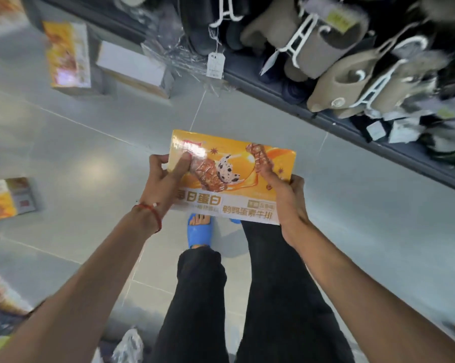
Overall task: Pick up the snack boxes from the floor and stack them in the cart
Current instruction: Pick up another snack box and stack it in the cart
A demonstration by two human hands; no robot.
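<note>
A flat orange-and-white snack box (234,166) hangs in the air above my feet, held at both ends. My left hand (166,179) grips its left end, thumb on the printed face. My right hand (286,195) grips its right lower corner the same way. More snack boxes lie on the grey floor: one at the far left (7,199), one at the top left (68,55), another at the bottom left edge (1,294). No cart is visible.
A low shelf (352,132) runs diagonally across the upper right, hung with slippers (307,40) on white hangers and a price tag (215,65). A white carton (134,66) sits on the floor by the shelf. My legs and a blue sandal (198,233) are below the box.
</note>
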